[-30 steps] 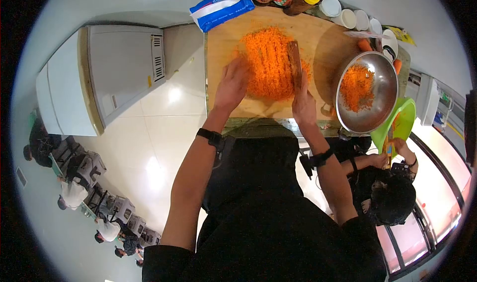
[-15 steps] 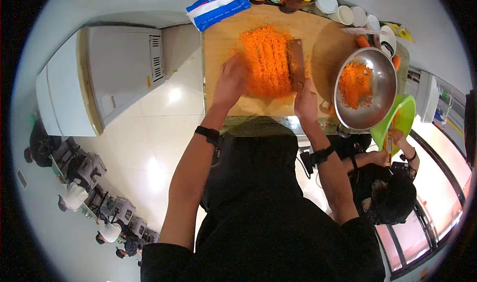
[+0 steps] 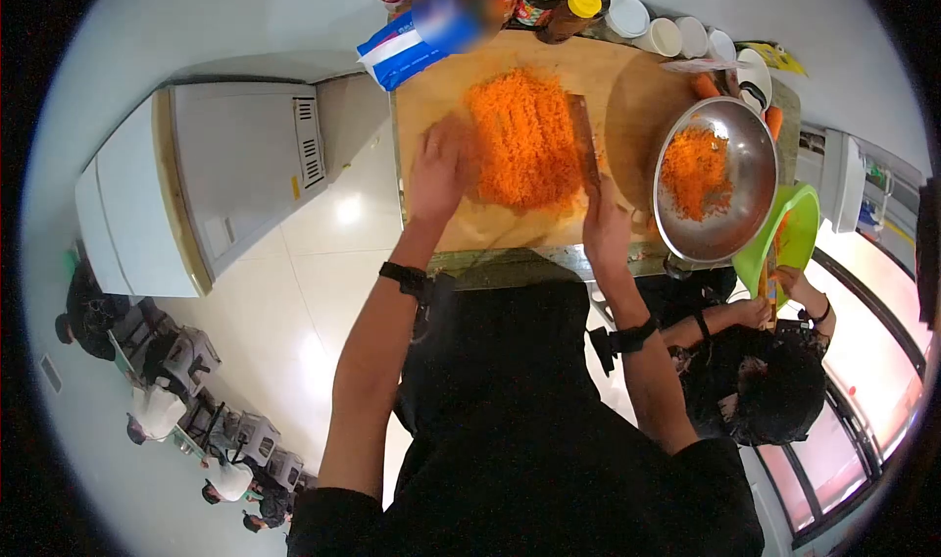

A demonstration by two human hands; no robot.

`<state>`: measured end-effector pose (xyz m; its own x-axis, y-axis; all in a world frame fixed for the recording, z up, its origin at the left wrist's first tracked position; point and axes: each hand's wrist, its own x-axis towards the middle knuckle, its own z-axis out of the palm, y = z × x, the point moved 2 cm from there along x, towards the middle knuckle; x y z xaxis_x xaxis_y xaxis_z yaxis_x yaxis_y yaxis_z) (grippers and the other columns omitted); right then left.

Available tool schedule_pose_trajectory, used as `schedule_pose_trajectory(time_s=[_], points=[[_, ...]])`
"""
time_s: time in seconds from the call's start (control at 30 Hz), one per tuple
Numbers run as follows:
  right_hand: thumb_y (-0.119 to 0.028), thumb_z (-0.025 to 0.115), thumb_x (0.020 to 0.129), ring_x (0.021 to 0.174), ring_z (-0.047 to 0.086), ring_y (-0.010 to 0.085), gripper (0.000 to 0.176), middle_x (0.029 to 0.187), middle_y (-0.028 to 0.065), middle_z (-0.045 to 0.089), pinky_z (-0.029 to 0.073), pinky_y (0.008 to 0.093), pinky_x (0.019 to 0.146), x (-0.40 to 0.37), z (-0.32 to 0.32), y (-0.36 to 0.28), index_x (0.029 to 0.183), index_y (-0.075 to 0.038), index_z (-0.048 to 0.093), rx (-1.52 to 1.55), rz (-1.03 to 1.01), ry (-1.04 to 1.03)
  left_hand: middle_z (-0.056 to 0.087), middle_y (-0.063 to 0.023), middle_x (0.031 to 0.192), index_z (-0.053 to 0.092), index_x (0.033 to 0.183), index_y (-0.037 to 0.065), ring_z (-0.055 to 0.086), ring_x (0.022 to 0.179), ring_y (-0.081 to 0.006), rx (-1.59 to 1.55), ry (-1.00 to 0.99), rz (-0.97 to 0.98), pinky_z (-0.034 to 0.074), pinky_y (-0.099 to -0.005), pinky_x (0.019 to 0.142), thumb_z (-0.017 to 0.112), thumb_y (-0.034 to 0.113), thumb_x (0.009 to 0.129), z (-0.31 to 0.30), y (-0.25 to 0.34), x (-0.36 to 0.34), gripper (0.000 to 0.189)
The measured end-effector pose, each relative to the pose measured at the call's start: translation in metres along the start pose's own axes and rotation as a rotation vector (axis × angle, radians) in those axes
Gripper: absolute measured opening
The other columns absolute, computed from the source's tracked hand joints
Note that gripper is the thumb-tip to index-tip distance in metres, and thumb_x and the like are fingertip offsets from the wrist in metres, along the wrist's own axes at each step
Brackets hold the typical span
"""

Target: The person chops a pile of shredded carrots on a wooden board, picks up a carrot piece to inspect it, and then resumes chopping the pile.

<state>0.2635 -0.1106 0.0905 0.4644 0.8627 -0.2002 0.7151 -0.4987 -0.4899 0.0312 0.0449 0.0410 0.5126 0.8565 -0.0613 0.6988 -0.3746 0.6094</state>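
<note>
A mound of finely chopped carrot [image 3: 524, 140] lies on the wooden cutting board [image 3: 637, 76]. My right hand [image 3: 608, 231] is closed around the handle of a cleaver [image 3: 583, 135], whose blade stands along the mound's right edge. At the mound's left edge is my left hand [image 3: 439, 170], its fingers apart and holding nothing; the fingertips are blurred. To the right, a metal bowl [image 3: 750, 184] sits tilted with more chopped carrot inside.
Jars and a yellow-capped bottle [image 3: 570, 18] line the back beside a blue-and-white packet [image 3: 402, 59] and several white tubs [image 3: 662, 37]. At right, another person [image 3: 774, 385] works over a green basin [image 3: 802, 226]. A white appliance [image 3: 235, 155] stands left.
The whole view has shifted, so the board sits lower in it. My left hand has moved slightly away from the mound's left side, while the cleaver stays at its right edge.
</note>
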Motion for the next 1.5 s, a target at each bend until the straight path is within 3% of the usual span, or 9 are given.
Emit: schedule_pose_trajectory(time_s=[0.13, 0.4, 0.47, 0.6, 0.73, 0.9, 1.2, 1.37, 1.5], points=[[-0.017, 0.052, 0.102, 0.062, 0.061, 0.0495, 0.029, 0.069, 0.0292, 0.062, 0.044, 0.0546, 0.049, 0.026, -0.011, 0.011, 0.129, -0.006, 0.052, -0.175, 0.170, 0.080, 0.043, -0.0178, 0.149, 0.051, 0.138, 0.003, 0.040, 0.137, -0.0401, -0.062, 0.120, 0.116, 0.036, -0.0479, 0.114, 0.060, 0.010, 0.090, 0.000, -0.013, 0.048, 0.049], [-0.010, 0.053, 0.094, 0.071, 0.065, 0.0474, 0.052, 0.078, 0.0286, 0.065, 0.051, 0.0563, 0.062, 0.056, 0.011, -0.002, 0.145, -0.019, 0.046, -0.281, 0.283, -0.039, 0.042, -0.0175, 0.152, 0.045, 0.144, 0.002, 0.037, 0.141, -0.0379, 0.016, 0.199, 0.111, 0.031, -0.0455, 0.118, 0.053, 0.027, 0.100, 0.045, 0.009, 0.116, 0.051], [-0.010, 0.053, 0.095, 0.072, 0.066, 0.0466, 0.051, 0.081, 0.0263, 0.067, 0.051, 0.0567, 0.063, 0.049, 0.016, -0.004, 0.144, -0.021, 0.048, -0.133, -0.010, 0.057, 0.043, -0.0176, 0.151, 0.046, 0.144, 0.003, 0.038, 0.140, -0.0376, -0.013, 0.080, 0.171, 0.031, -0.0467, 0.117, 0.053, 0.026, 0.100, 0.057, 0.022, 0.106, 0.050], [-0.010, 0.052, 0.096, 0.073, 0.066, 0.0457, 0.045, 0.084, 0.0241, 0.068, 0.052, 0.0559, 0.062, 0.056, 0.001, -0.008, 0.140, -0.019, 0.051, -0.232, -0.041, -0.097, 0.049, -0.0195, 0.146, 0.050, 0.140, 0.002, 0.043, 0.137, -0.0385, -0.277, -0.109, 0.225, 0.036, -0.0467, 0.114, 0.053, 0.021, 0.099, 0.045, 0.051, 0.070, 0.046], [-0.010, 0.054, 0.092, 0.066, 0.068, 0.0395, 0.054, 0.079, 0.0208, 0.068, 0.055, 0.0510, 0.057, 0.083, 0.006, -0.005, 0.144, -0.023, 0.047, -0.312, 0.006, -0.041, 0.050, -0.0201, 0.144, 0.055, 0.136, 0.001, 0.045, 0.135, -0.0395, -0.213, -0.014, 0.347, 0.037, -0.0484, 0.113, 0.052, 0.018, 0.098, 0.016, 0.044, 0.052, 0.041], [-0.007, 0.055, 0.090, 0.064, 0.066, 0.0390, 0.064, 0.083, 0.0177, 0.068, 0.055, 0.0485, 0.057, 0.071, 0.022, 0.002, 0.150, -0.024, 0.041, -0.487, -0.128, -0.140, 0.050, -0.0196, 0.143, 0.058, 0.132, 0.001, 0.044, 0.136, -0.0399, -0.089, 0.189, 0.070, 0.036, -0.0491, 0.114, 0.053, 0.013, 0.097, 0.003, -0.004, 0.040, 0.038], [-0.011, 0.049, 0.093, 0.073, 0.071, 0.0371, 0.060, 0.091, 0.0183, 0.068, 0.058, 0.0513, 0.059, 0.106, 0.007, -0.010, 0.147, -0.034, 0.038, -0.406, -0.105, -0.162, 0.048, -0.0192, 0.144, 0.053, 0.134, 0.002, 0.045, 0.133, -0.0389, -0.057, 0.131, 0.125, 0.038, -0.0460, 0.111, 0.052, 0.007, 0.093, -0.003, -0.019, 0.066, 0.041], [-0.005, 0.055, 0.090, 0.069, 0.068, 0.0358, 0.064, 0.088, 0.0158, 0.066, 0.055, 0.0463, 0.057, 0.105, 0.028, -0.003, 0.148, -0.028, 0.040, -0.482, -0.211, -0.201, 0.049, -0.0184, 0.143, 0.053, 0.135, 0.002, 0.046, 0.133, -0.0390, -0.116, 0.138, 0.055, 0.039, -0.0457, 0.111, 0.051, 0.006, 0.093, -0.004, -0.020, 0.045, 0.042], [-0.005, 0.054, 0.089, 0.069, 0.068, 0.0348, 0.066, 0.090, 0.0151, 0.066, 0.056, 0.0449, 0.057, 0.090, 0.012, -0.015, 0.149, -0.028, 0.039, -0.421, -0.511, -0.245, 0.047, -0.0179, 0.145, 0.051, 0.137, 0.001, 0.044, 0.135, -0.0385, -0.145, 0.179, 0.061, 0.037, -0.0461, 0.113, 0.049, 0.005, 0.094, -0.012, -0.026, 0.030, 0.043]])
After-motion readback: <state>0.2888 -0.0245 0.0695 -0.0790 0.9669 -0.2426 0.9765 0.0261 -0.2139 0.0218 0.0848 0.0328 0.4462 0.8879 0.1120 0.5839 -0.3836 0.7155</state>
